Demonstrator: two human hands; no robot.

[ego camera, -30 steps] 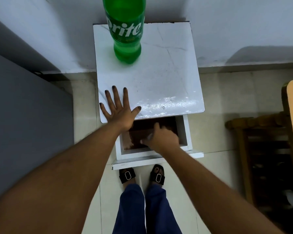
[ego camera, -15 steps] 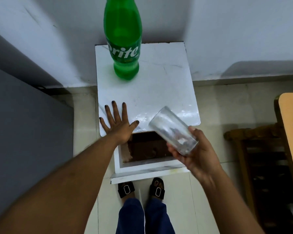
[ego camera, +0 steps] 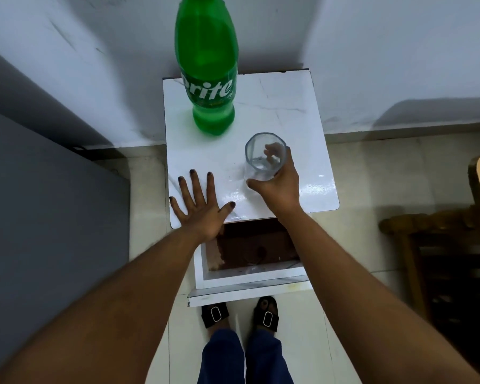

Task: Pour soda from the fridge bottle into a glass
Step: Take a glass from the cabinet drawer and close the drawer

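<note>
— What does the head view show of the right hand (ego camera: 279, 187)?

— Its fingers (ego camera: 272, 151) are wrapped round a clear, empty drinking glass (ego camera: 264, 156), thumb on the near side, the others showing through the far wall. The glass stands upright with its mouth up, low over the white desk (ego camera: 302, 112); whether its base touches the top I cannot quite tell, since the hand covers that edge.

— And the left hand (ego camera: 200, 209)?

— Flat on the desk's near left corner, palm down, fingers spread wide apart, gripping nothing. The nails look dark.

— Where is the soda?

— A green Sprite bottle (ego camera: 207, 76) stands upright beyond the left fingertips, towards the back of the desk by the wall. It is well apart from both hands, and left of and behind the glass. Its cap is cut off by the frame.

— Anything nearer?

— Below the wrists an open drawer (ego camera: 250, 248) juts from the desk, its brown inside showing. Under it stand two feet in black sandals (ego camera: 214, 314).
</note>
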